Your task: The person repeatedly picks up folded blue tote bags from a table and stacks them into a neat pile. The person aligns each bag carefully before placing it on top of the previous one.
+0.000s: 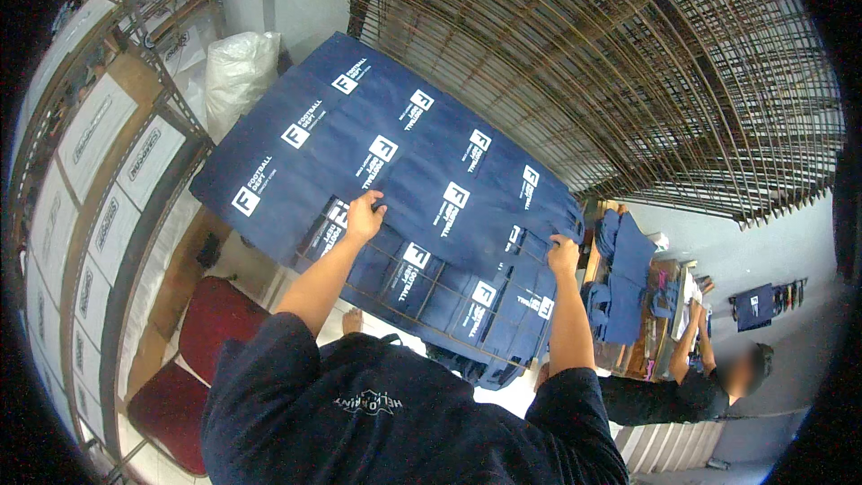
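Observation:
Navy fabric pieces with white square-and-lettering prints (310, 162) lie in rows over a wide wire rack (431, 280) in front of me. My left hand (365, 217) is closed, its fingers curled at the edge of a navy fabric piece (426, 238) near the middle. My right hand (563, 256) is closed at the right side, pinching the navy fabric there. The cloth spans between both hands, with rack wires showing below it. The fingertips are partly hidden, and where one piece ends and another begins is hard to tell.
Raised wire racks (575, 54) hang above and behind. White boxes (99, 139) fill shelving at left, near a white sack (238, 76) and dark red chairs (211, 328). At right, another person (682, 386) reaches toward a bench beside stacked navy fabric (620, 278).

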Action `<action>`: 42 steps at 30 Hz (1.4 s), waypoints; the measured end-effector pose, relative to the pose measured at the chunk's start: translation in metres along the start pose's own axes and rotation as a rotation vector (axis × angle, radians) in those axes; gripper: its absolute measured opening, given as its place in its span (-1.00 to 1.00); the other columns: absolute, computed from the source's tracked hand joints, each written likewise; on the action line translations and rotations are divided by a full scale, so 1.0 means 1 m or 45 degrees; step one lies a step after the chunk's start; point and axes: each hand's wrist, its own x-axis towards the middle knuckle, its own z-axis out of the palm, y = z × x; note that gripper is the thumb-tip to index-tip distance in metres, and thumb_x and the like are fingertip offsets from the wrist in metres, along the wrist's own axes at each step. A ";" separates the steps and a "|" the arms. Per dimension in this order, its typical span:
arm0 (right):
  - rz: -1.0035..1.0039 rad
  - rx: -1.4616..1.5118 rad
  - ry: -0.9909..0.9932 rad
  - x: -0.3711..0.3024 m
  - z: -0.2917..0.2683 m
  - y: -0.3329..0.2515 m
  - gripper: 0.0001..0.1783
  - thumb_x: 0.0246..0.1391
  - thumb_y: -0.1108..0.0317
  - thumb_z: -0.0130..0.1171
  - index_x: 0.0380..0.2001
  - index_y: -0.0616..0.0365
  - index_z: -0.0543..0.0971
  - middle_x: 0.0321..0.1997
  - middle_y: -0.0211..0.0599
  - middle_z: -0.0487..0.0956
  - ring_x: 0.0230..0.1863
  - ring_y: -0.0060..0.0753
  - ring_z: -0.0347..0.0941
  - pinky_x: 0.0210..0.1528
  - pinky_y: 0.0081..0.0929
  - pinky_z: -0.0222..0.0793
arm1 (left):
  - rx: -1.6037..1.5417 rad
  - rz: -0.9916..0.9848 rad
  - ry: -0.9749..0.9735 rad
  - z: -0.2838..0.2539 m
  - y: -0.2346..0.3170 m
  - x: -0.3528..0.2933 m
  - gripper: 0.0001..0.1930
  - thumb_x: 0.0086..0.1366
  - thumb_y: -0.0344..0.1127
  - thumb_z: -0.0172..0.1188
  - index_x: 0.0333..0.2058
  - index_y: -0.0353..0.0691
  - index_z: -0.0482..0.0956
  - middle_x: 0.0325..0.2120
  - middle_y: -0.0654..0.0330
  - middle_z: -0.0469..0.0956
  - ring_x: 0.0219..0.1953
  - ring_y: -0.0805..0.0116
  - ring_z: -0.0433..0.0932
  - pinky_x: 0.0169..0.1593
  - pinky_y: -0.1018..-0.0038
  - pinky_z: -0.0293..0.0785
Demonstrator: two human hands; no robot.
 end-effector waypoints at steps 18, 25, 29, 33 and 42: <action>0.026 0.136 0.027 0.002 0.014 -0.015 -0.76 -0.19 0.52 0.09 -0.38 0.03 0.62 -0.36 0.00 0.56 -0.28 0.01 0.51 -0.18 -0.21 0.42 | 0.201 0.012 0.004 0.005 -0.025 0.006 -0.71 -0.02 -0.37 0.23 -0.25 -0.26 0.54 -0.36 -0.01 0.54 -0.31 0.09 0.52 -0.19 0.30 0.43; 0.096 0.126 -0.008 0.001 0.022 -0.012 -0.73 -0.19 0.52 0.05 -0.36 0.04 0.62 -0.35 -0.02 0.57 -0.28 0.01 0.50 -0.16 -0.21 0.42 | 0.182 0.007 -0.013 0.002 -0.020 0.006 -0.71 -0.03 -0.37 0.24 -0.26 -0.30 0.54 -0.40 -0.04 0.52 -0.35 0.08 0.52 -0.23 0.28 0.43; 0.091 0.130 -0.016 -0.002 0.025 -0.012 -0.71 -0.21 0.52 0.04 -0.36 0.04 0.62 -0.35 0.00 0.56 -0.28 0.02 0.50 -0.18 -0.20 0.42 | 0.176 0.019 0.005 0.000 -0.020 0.007 -0.71 -0.04 -0.39 0.24 -0.27 -0.31 0.55 -0.42 -0.04 0.52 -0.37 0.07 0.51 -0.24 0.27 0.42; 0.169 0.141 -0.054 -0.004 0.026 -0.014 -0.71 -0.23 0.52 0.04 -0.37 0.05 0.62 -0.35 -0.02 0.57 -0.29 0.01 0.50 -0.19 -0.21 0.43 | 0.217 0.044 0.002 0.001 -0.024 0.010 -0.70 -0.05 -0.39 0.24 -0.26 -0.31 0.55 -0.43 -0.03 0.51 -0.36 0.08 0.51 -0.23 0.27 0.42; 0.122 0.153 0.002 -0.010 0.045 0.002 -0.75 -0.23 0.52 0.01 -0.43 0.07 0.62 -0.37 -0.04 0.57 -0.31 -0.01 0.51 -0.19 -0.21 0.43 | 0.315 0.107 -0.006 0.000 -0.025 0.013 -0.70 -0.06 -0.39 0.27 -0.28 -0.30 0.56 -0.48 0.02 0.51 -0.38 0.11 0.50 -0.25 0.31 0.40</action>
